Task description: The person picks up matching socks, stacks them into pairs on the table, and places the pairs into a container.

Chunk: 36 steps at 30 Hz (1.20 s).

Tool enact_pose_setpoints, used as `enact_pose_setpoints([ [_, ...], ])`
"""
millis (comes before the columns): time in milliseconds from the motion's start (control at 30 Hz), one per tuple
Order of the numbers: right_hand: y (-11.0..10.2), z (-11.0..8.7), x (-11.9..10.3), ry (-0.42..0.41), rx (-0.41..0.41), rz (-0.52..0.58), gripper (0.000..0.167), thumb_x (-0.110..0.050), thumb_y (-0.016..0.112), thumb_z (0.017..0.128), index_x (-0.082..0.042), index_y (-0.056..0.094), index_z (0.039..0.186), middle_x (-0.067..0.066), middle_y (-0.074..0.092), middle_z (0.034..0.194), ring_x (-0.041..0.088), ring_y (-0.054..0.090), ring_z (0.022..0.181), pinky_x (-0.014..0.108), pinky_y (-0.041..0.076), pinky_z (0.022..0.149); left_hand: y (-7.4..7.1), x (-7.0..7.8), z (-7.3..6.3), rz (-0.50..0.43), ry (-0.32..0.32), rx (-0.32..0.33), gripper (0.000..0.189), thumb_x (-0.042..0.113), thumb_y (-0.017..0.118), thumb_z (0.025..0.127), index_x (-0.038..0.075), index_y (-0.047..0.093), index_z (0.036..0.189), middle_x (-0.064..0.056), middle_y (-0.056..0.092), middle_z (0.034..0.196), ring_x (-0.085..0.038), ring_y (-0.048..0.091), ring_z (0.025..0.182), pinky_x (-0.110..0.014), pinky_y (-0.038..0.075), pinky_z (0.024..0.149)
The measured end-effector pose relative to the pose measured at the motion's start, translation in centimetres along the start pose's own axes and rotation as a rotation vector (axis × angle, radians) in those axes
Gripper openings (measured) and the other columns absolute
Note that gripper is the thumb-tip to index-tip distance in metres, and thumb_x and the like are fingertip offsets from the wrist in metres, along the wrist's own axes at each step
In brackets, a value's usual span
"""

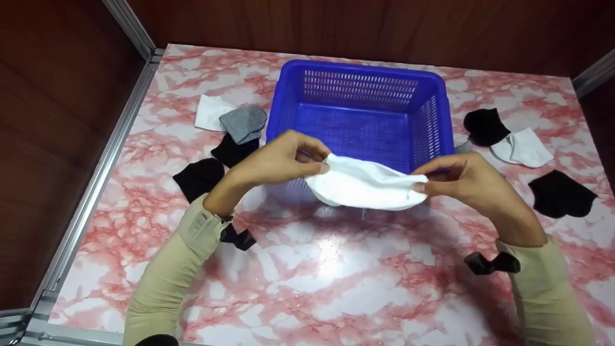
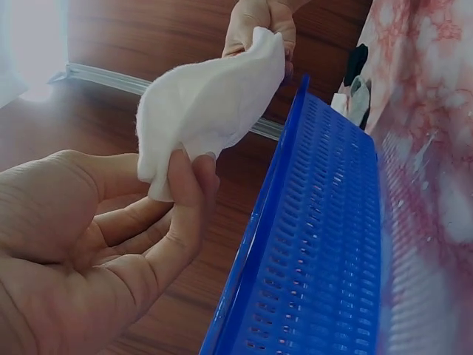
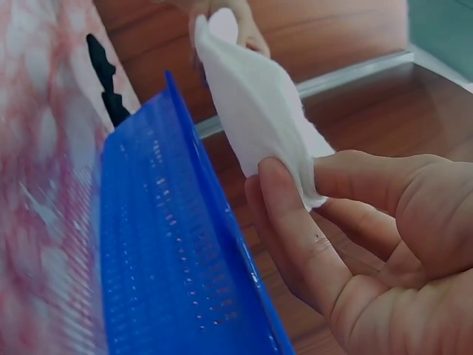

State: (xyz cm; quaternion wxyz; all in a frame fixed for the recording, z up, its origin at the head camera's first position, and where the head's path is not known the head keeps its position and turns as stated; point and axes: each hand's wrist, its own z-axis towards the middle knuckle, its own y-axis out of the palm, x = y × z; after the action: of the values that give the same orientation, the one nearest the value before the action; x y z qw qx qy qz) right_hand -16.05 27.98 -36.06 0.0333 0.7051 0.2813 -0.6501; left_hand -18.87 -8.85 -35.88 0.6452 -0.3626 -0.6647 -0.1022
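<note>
Pinching the two ends of one white sock [image 1: 365, 185], the left hand [image 1: 286, 158] and the right hand [image 1: 466, 178] hold it spread between them in the air. Each thumb is closed against fingertips with the cloth between; the remaining fingers bend loosely. The sock hangs above the desk [image 1: 336, 288], hiding part of a blue basket's [image 1: 360, 68] near rim; how high above that rim is hard to tell. It looks light, soft and limp, unlikely to break or slip, so pinching at both ends seems the sensible hold (the middle already sags).

Just beyond the hands, a black sock [image 1: 562, 193] lies apart on the right, and another black sock [image 1: 198, 178] sits partly behind the left wrist. Farther along the left, a third black sock [image 1: 232, 151] is partly under a grey sock [image 1: 244, 124], which also overlaps a second white sock [image 1: 209, 113]. On the right, a third white sock [image 1: 531, 148] touches a fourth black sock [image 1: 485, 126]; a bit of grey cloth [image 1: 463, 147] shows by the basket, mostly behind the right hand.

Counted: one basket, three white socks, four black, one grey, plus that grey cloth, probably another sock.
</note>
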Motion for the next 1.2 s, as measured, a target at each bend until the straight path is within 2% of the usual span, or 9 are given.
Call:
enact_pose_setpoints([
  [100,-0.3,0.5,-0.3,-0.009,0.004,-0.021,0.023,0.003,0.081,0.088,0.005,0.078,0.110,-0.002,0.081,0.089,0.004,0.074,0.077,0.023,0.063,0.070,-0.4,0.0,0.4,0.002,-0.004,-0.006,0.034,0.012,0.073,0.097,-0.001,0.071,0.129,-0.018,0.074,0.125,-0.027,0.073,0.112,-0.031,0.063,0.092],
  [200,-0.7,1.1,-0.6,-0.006,0.018,-0.092,0.022,-0.003,0.083,0.087,0.001,0.080,0.109,-0.004,0.081,0.085,0.002,0.072,0.074,0.021,0.061,0.066,-0.7,-0.1,0.8,-0.010,-0.021,-0.009,0.034,0.013,0.073,0.097,-0.001,0.071,0.128,-0.018,0.075,0.124,-0.025,0.074,0.110,-0.029,0.064,0.085],
  [333,-1.3,1.7,-0.9,-0.006,-0.009,-0.160,0.023,-0.006,0.083,0.089,0.001,0.080,0.110,-0.006,0.081,0.085,0.001,0.072,0.075,0.021,0.062,0.066,-1.1,-0.2,1.4,-0.028,-0.032,-0.028,0.033,0.013,0.074,0.096,-0.001,0.072,0.126,-0.018,0.076,0.121,-0.020,0.075,0.106,-0.025,0.063,0.077],
  [467,-1.9,2.4,-1.3,0.000,-0.054,-0.165,0.023,-0.003,0.080,0.091,0.005,0.078,0.113,-0.007,0.081,0.087,0.005,0.076,0.079,0.025,0.064,0.070,-1.4,0.1,2.2,-0.010,-0.005,-0.052,0.031,0.010,0.073,0.095,-0.002,0.073,0.124,-0.019,0.077,0.118,-0.018,0.075,0.102,-0.024,0.063,0.079],
  [633,-2.6,3.3,-1.7,0.015,-0.039,-0.173,0.023,-0.004,0.081,0.090,0.004,0.078,0.111,-0.007,0.081,0.086,0.006,0.076,0.078,0.025,0.064,0.070,-2.3,0.5,3.5,-0.004,0.021,-0.045,0.028,0.007,0.072,0.095,-0.001,0.075,0.122,-0.019,0.078,0.113,-0.015,0.074,0.091,-0.025,0.063,0.076],
  [800,-3.0,4.2,-1.9,0.030,-0.023,-0.164,0.023,-0.007,0.081,0.091,0.001,0.079,0.112,-0.004,0.081,0.084,0.008,0.076,0.075,0.027,0.064,0.070,-3.6,0.6,4.5,0.005,0.036,-0.041,0.027,0.009,0.073,0.096,0.001,0.076,0.122,-0.014,0.079,0.110,-0.010,0.071,0.086,-0.025,0.062,0.072],
  [1033,-3.5,5.6,-2.2,0.092,-0.043,-0.196,0.021,-0.011,0.082,0.091,-0.006,0.081,0.111,-0.007,0.080,0.083,0.006,0.073,0.075,0.026,0.063,0.071,-5.1,0.5,5.1,0.019,0.023,-0.050,0.029,0.013,0.073,0.097,0.003,0.075,0.124,-0.005,0.078,0.109,-0.010,0.071,0.093,-0.028,0.062,0.079],
  [1200,-3.8,6.7,-2.5,0.092,-0.068,-0.221,0.020,-0.013,0.082,0.091,-0.008,0.081,0.111,-0.009,0.080,0.084,0.005,0.072,0.075,0.024,0.061,0.072,-5.9,0.2,5.7,-0.020,-0.007,-0.058,0.028,0.010,0.074,0.097,0.002,0.075,0.124,-0.001,0.077,0.104,-0.011,0.070,0.091,-0.028,0.061,0.076],
])
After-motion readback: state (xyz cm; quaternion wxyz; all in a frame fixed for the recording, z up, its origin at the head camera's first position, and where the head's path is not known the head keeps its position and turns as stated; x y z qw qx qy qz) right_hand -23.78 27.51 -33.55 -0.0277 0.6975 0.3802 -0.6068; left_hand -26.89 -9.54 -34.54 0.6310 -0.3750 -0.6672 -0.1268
